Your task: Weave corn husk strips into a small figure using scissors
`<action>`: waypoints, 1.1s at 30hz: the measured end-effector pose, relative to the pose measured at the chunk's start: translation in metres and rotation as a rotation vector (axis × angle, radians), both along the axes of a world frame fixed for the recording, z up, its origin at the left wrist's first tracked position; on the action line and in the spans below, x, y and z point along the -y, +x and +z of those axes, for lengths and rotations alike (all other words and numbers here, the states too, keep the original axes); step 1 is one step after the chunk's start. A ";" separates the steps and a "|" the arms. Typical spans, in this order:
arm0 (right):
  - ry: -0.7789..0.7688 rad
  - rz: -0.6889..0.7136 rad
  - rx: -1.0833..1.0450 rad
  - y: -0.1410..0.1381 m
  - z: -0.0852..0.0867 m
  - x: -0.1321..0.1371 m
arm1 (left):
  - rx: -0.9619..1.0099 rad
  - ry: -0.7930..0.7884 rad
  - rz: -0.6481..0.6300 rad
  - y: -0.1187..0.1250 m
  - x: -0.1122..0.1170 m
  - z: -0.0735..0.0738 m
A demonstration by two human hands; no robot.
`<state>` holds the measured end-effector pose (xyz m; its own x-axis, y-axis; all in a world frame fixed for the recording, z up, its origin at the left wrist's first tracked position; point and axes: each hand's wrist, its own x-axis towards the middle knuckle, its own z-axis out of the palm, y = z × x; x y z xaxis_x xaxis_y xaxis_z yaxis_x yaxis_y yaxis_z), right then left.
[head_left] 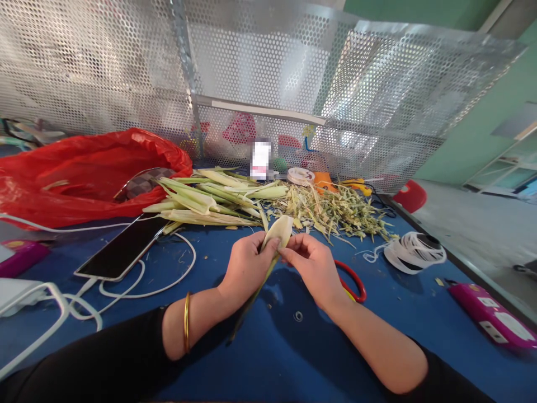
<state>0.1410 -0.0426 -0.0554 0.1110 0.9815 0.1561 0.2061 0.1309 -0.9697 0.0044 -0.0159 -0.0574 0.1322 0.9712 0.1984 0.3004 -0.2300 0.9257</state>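
Over blue tabletop (327, 358), left grip (245, 263) pinches pale husk (281, 228), right grip (318, 268) apparently too

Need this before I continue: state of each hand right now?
Left hand: closed, holding the husk.
Right hand: closed, fingertips on the husk's side.

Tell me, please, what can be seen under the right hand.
From under the right hand, a curved red handle with a yellow inner edge shows on the blue table. The hand hides the rest, so its full shape cannot be seen.
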 end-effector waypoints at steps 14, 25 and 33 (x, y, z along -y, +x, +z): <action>0.268 -0.021 0.271 0.002 0.001 0.006 | 0.065 -0.160 -0.016 0.001 -0.002 -0.002; 0.164 -0.087 -0.071 0.013 0.005 -0.005 | 0.516 -0.665 -0.408 0.002 0.001 0.008; -0.143 0.029 -0.143 0.006 -0.002 -0.005 | -0.074 0.025 -0.103 0.000 0.003 0.002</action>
<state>0.1466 -0.0380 -0.0572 0.0937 0.9956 -0.0004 0.0627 -0.0063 -0.9980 0.0048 -0.0189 -0.0551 0.2465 0.9465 0.2082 0.3416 -0.2859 0.8953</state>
